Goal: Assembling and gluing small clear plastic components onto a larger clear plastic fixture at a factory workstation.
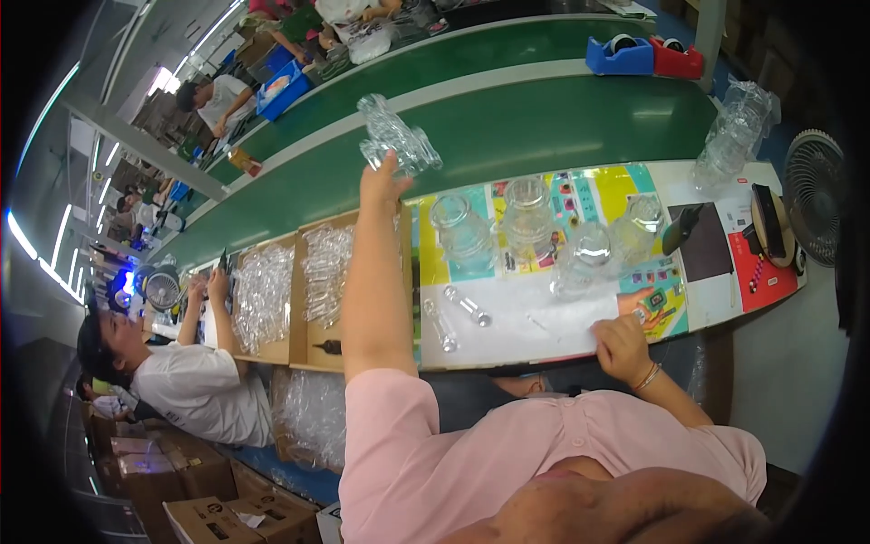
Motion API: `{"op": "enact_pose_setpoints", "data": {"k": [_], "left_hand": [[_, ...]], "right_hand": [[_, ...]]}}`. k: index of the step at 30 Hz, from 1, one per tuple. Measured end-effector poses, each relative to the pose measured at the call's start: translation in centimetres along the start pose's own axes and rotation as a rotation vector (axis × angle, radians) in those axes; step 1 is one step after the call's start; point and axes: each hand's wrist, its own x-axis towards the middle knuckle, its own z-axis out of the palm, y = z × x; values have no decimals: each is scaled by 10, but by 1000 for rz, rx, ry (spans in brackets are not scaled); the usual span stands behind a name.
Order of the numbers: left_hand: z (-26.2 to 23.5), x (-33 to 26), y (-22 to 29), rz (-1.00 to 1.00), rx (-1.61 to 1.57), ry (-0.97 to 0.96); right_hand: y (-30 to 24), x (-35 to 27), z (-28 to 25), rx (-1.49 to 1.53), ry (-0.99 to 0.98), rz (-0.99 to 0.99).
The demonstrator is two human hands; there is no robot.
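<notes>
My left hand [385, 184] reaches far forward over the green bench. Its fingers and thumb close on a cluster of clear plastic tubes [397, 140]. Near the front edge of the work board my right hand [623, 349] rests with loosely bent fingers slightly apart, and nothing shows in it. Two clear tubes with rounded ends, one tube [439, 326] and another tube [468, 306], lie on the white area between my arms. Behind them stand several clear jars, among them a left jar [462, 231] and a middle jar [527, 213].
Cardboard trays [294, 313] of clear pieces lie left of my arm. A co-worker [195, 381] sits beyond them. Wrapped, stacked clear containers [734, 131], a black fan [813, 195] and a brush-like tool [770, 222] stand at right. Blue [621, 56] and red [675, 60] tape dispensers sit behind.
</notes>
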Motion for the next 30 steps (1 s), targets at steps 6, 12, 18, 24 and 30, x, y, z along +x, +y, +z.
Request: {"op": "enact_pose_setpoints", "data": {"k": [6, 12, 18, 24, 30], "left_hand": [[-1, 75, -55, -228, 271, -35], [25, 52, -15, 262, 1383, 308], [28, 16, 121, 710, 1081, 104], [29, -177, 211, 927, 417, -123], [-95, -277, 161, 1259, 547, 271]], "right_hand": [[-2, -1, 6, -122, -15, -22], [5, -4, 8, -144, -27, -15], [4, -1, 10, -60, -41, -35], [8, -6, 14, -64, -1, -39], [3, -9, 12, -91, 31, -45]]}}
